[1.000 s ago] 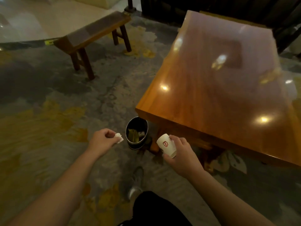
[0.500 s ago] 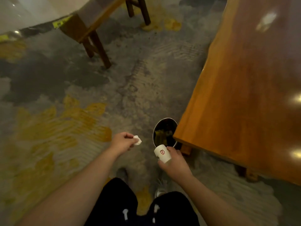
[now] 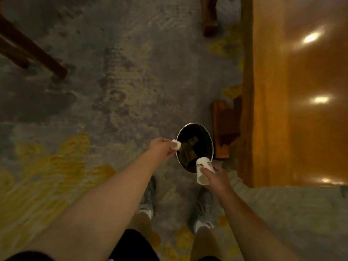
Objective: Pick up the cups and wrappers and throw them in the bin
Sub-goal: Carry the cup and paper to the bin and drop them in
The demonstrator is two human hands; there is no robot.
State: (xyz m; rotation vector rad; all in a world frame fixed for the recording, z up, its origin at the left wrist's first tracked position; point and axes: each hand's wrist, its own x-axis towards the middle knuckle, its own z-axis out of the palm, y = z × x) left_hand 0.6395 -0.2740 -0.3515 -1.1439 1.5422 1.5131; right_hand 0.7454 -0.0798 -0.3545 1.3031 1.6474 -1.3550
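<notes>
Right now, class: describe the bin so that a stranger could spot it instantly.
Start at the big glossy wooden table on the right; beside its near leg, on the carpet, stands the bin. It is small, round and dark, with a thin shiny rim and scraps inside, below both hands.

- A glossy orange-brown wooden table (image 3: 301, 91) fills the right side, with ceiling lights reflected in its top.
- Its leg (image 3: 225, 129) stands on a grey carpet (image 3: 116, 87) with yellow patches.
- Dark wooden bench legs (image 3: 37, 51) cross the upper left.
- Grey shoes (image 3: 202, 210) stand on the carpet.
</notes>
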